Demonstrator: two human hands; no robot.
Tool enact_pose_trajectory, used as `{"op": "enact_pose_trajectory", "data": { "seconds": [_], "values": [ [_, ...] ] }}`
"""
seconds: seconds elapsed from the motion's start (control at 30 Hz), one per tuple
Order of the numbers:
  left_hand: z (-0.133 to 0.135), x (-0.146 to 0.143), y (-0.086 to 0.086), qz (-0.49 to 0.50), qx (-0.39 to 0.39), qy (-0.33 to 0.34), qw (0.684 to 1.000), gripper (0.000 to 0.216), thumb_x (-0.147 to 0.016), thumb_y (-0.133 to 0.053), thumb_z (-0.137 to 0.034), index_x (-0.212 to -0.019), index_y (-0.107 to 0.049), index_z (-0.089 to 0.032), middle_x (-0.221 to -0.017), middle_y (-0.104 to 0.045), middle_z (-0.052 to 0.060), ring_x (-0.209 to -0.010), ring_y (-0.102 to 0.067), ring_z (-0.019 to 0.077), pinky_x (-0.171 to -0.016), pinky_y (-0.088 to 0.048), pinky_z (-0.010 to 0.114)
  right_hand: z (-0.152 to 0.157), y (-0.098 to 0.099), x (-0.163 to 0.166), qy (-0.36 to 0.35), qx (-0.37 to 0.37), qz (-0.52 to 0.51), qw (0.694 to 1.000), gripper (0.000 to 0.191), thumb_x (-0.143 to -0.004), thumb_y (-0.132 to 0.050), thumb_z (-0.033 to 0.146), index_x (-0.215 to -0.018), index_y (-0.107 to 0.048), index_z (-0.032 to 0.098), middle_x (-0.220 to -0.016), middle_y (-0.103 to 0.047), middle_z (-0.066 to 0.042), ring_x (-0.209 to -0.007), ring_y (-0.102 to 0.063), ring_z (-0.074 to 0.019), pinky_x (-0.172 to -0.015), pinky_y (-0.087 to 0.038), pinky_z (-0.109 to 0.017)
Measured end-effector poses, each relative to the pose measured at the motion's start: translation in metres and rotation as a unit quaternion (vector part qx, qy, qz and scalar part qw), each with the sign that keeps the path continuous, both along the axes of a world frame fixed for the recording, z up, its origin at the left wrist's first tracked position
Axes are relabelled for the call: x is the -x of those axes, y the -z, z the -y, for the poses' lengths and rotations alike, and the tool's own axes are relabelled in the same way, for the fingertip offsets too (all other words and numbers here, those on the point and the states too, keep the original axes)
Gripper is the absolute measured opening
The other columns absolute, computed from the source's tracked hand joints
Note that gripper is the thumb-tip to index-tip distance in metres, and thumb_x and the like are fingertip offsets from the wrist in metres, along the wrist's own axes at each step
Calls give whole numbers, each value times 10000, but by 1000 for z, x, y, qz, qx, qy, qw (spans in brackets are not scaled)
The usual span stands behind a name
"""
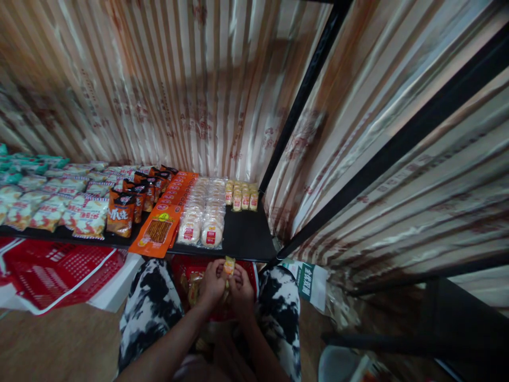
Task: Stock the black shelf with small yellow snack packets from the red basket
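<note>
Both hands were together low in the frame, between the knees. The left hand [212, 285] and right hand [242, 291] were touching, fingers curled closed round one small yellow packet [229, 265], whose top stuck up above the fingertips. It was blurred, so the exact grip on each side was not clear. The packet sat just in front of the shelf [246, 239] edge, above a red basket [181, 271] that held more wrapped snacks. On the shelf, right to left: a short row of matching yellow packets [240, 197] at the back, well apart from the held one, then packs of round white cakes [204, 215], flat orange packs [159, 231], one overhanging the front edge, and dark orange bags [121, 212]. A striped curtain [178, 95] hung behind. A red-and-white bag [59, 270] lay on the floor to the left.
</note>
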State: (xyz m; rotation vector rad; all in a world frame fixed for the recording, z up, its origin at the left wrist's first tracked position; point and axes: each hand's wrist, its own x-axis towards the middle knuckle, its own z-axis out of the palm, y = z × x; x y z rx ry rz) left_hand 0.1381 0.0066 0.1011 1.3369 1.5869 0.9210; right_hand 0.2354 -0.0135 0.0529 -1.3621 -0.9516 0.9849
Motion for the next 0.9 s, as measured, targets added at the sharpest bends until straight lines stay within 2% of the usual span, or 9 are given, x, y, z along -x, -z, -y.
{"op": "enact_pose_trajectory", "data": {
  "seconds": [0.1, 0.3, 0.37, 0.47, 0.6, 0.77, 0.9],
  "values": [
    [-4, -3, -4, 11, -15, 5, 1000, 262, -747, -452, -102, -947, -595, -191, -935, -624, 49, -875, -590, 150, -825, -443, 265, -5, -8, -3, 5, -5, 10, 1000, 377, -745, -570, 356, -1082, -548, 188, -960, -686, -82, -801, -668, -183, -696, -552, -301],
    [-15, -13, 0, 61, -47, -8, 997, 279, -752, -454, -110, -1005, -557, -168, -1000, -627, 71, -912, -592, 153, -854, -446, 278, -18, -26, -8, 16, -30, 24, 999, 418, -763, -566, 390, -1120, -531, 176, -966, -680, -92, -819, -665, -188, -719, -547, -305],
    [-18, -17, -3, 69, -40, -19, 997, 306, -743, -464, -102, -1034, -543, -160, -1031, -621, 84, -929, -593, 157, -863, -445, 281, -25, -32, -10, 24, -31, 26, 999, 430, -773, -555, 395, -1133, -512, 165, -1004, -668, -108, -854, -658, -189, -759, -539, -317],
    [-22, -21, -12, 71, -41, -18, 997, 274, -729, -469, -93, -974, -566, -170, -1006, -628, 72, -926, -593, 161, -874, -439, 283, -35, -40, -13, 42, -26, 40, 998, 443, -774, -550, 401, -1140, -505, 156, -1039, -656, -121, -890, -647, -194, -786, -531, -328],
    [-29, -23, -22, 50, -56, -8, 997, 252, -726, -489, -128, -946, -596, -188, -980, -635, 52, -932, -580, 178, -891, -426, 299, -47, -43, -18, 45, -28, 63, 997, 455, -779, -544, 408, -1165, -500, 170, -1048, -655, -110, -908, -641, -198, -787, -529, -335],
    [-40, -26, -22, 12, -65, 3, 998, 270, -751, -470, -160, -989, -596, -177, -1028, -628, 70, -948, -569, 182, -894, -422, 307, -61, -43, -24, 35, -30, 87, 995, 424, -786, -527, 409, -1139, -529, 172, -1036, -659, -101, -896, -638, -198, -778, -524, -330],
    [-50, -31, -23, 19, -61, 6, 998, 280, -771, -459, -175, -1018, -591, -173, -1065, -622, 76, -976, -563, 181, -915, -414, 310, -68, -50, -27, 26, -25, 116, 993, 429, -796, -512, 400, -1161, -534, 177, -1055, -641, -94, -898, -622, -191, -774, -515, -319]
  ]
}}
